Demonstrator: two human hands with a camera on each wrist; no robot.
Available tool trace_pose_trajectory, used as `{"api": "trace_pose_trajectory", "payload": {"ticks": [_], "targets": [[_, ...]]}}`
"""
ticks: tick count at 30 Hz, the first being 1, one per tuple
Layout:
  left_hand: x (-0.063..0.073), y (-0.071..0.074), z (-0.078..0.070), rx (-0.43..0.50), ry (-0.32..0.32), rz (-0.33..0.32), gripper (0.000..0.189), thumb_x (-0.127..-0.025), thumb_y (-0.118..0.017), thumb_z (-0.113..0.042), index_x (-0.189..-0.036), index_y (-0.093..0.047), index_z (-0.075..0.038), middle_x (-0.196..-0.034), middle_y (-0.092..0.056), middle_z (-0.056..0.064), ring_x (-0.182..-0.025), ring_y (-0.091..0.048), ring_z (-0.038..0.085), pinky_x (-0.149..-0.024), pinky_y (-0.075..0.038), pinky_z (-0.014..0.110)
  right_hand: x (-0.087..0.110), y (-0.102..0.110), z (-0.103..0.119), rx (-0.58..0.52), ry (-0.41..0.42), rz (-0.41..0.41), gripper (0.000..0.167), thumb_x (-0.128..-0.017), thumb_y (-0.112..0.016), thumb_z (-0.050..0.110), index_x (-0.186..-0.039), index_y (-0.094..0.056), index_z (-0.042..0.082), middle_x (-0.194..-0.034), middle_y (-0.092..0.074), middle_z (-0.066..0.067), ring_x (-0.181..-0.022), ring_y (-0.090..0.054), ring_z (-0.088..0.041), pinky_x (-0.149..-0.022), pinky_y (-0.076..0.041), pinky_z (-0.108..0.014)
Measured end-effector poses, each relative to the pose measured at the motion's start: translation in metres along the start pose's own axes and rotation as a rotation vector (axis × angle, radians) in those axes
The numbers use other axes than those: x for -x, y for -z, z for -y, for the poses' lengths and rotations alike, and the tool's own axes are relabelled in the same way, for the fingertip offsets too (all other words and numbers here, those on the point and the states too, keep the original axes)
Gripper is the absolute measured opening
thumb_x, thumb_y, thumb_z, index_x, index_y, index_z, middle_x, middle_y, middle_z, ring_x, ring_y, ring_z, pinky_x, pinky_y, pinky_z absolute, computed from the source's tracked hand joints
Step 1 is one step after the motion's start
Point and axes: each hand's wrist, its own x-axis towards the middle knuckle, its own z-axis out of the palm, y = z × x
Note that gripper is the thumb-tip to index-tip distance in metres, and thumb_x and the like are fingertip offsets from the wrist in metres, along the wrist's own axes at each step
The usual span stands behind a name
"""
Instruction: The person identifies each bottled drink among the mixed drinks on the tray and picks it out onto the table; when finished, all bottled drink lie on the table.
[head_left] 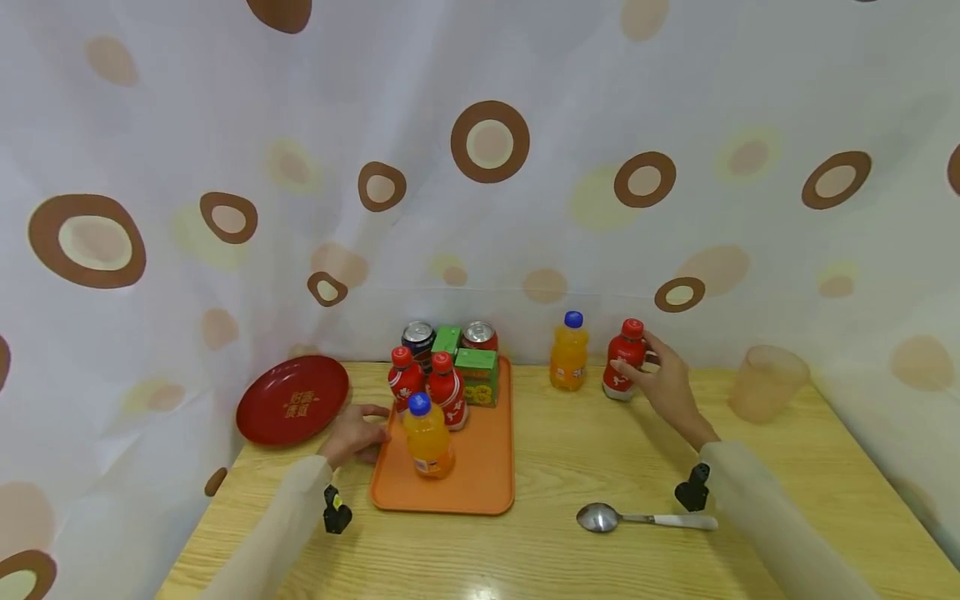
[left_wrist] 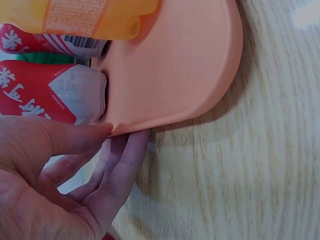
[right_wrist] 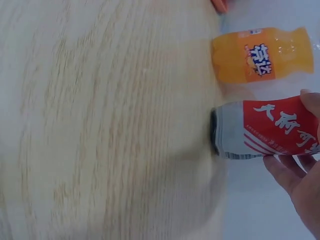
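My left hand [head_left: 355, 433] pinches the left rim of an orange tray [head_left: 480, 475]; in the left wrist view the thumb lies at the top of the rim and the fingers [left_wrist: 122, 162] are below it. On the tray stand an orange soda bottle [head_left: 429, 442] with a blue cap, two red-labelled cola bottles [head_left: 447, 396], green drink cartons [head_left: 477, 379] and two cans [head_left: 480, 335]. At the back right, my right hand [head_left: 667, 385] grips another red-labelled cola bottle [right_wrist: 270, 127], which is upright. A second orange soda bottle [head_left: 568, 358] stands just left of it.
A red plate [head_left: 292, 400] leans against the patterned curtain at the left. A spoon [head_left: 600, 517] with a white handle lies at the front right of the wooden table [head_left: 547, 450]. Toward the right back stands a translucent pinkish cup [head_left: 765, 383].
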Motion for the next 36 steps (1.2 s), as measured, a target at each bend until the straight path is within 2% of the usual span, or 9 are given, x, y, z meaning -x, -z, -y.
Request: {"api": "trace_pose_trajectory", "payload": {"ticks": [4,10,18,21,24,27,36], "targets": [[0.001,0.0,0.0,-0.006,0.002,-0.004,0.048,-0.09,-0.07,0.006,-0.137,-0.061,0.009,-0.104,-0.075,0.021,-0.088,-0.076,0.028,-0.068,-0.066,0.042,-0.005,-0.004,-0.003,-0.015,0.016,-0.003,0.078,-0.099,-0.074,0.023,-0.16,-0.035,-0.003,-0.153,-0.048,-0.03,-0.125,-0.057,-0.048,-0.082,-0.043,0.001],[0.005,0.0,-0.001,-0.015,-0.007,0.014,0.047,-0.092,-0.068,0.005,-0.138,-0.06,0.01,-0.106,-0.075,0.022,-0.09,-0.076,0.029,-0.07,-0.066,0.043,-0.006,-0.008,-0.006,-0.004,-0.006,-0.023,0.073,-0.099,-0.074,0.025,-0.158,-0.04,0.0,-0.147,-0.052,-0.028,-0.125,-0.058,-0.047,-0.082,-0.039,0.002],[0.004,0.001,0.0,-0.025,-0.022,-0.002,0.048,-0.089,-0.069,0.004,-0.136,-0.061,0.011,-0.103,-0.076,0.021,-0.084,-0.077,0.028,-0.068,-0.066,0.043,-0.009,-0.012,-0.006,-0.034,-0.005,-0.042,0.071,-0.098,-0.076,0.026,-0.156,-0.043,0.001,-0.147,-0.053,-0.028,-0.124,-0.058,-0.047,-0.083,-0.041,0.0],[0.003,0.002,-0.002,-0.027,-0.02,0.003,0.048,-0.089,-0.07,0.004,-0.136,-0.061,0.011,-0.103,-0.076,0.02,-0.082,-0.077,0.027,-0.068,-0.066,0.042,-0.012,-0.015,-0.005,-0.018,-0.015,-0.061,0.072,-0.098,-0.076,0.027,-0.156,-0.043,0.002,-0.144,-0.056,-0.028,-0.123,-0.06,-0.045,-0.089,-0.048,-0.011],[0.003,0.004,-0.003,-0.026,-0.02,0.008,0.047,-0.09,-0.07,0.003,-0.135,-0.061,0.011,-0.1,-0.076,0.019,-0.078,-0.077,0.027,-0.067,-0.066,0.041,-0.014,-0.019,-0.003,-0.009,-0.027,-0.069,0.075,-0.098,-0.076,0.031,-0.159,-0.04,0.003,-0.143,-0.056,-0.028,-0.123,-0.059,-0.045,-0.098,-0.057,-0.035],[0.004,0.006,-0.004,-0.017,-0.023,0.018,0.047,-0.091,-0.069,0.002,-0.136,-0.06,0.012,-0.097,-0.076,0.019,-0.075,-0.076,0.027,-0.066,-0.066,0.042,-0.015,-0.021,-0.002,-0.014,-0.036,-0.073,0.08,-0.099,-0.075,0.033,-0.161,-0.036,0.001,-0.144,-0.055,-0.029,-0.124,-0.059,-0.046,-0.103,-0.054,-0.056],[0.003,0.006,-0.003,-0.007,-0.012,0.049,0.048,-0.092,-0.069,0.002,-0.138,-0.059,0.012,-0.099,-0.075,0.019,-0.077,-0.076,0.026,-0.066,-0.066,0.041,-0.015,-0.021,-0.003,0.007,-0.025,-0.076,0.079,-0.098,-0.076,0.03,-0.16,-0.037,-0.001,-0.141,-0.059,-0.031,-0.122,-0.061,-0.046,-0.103,-0.053,-0.059]]}}
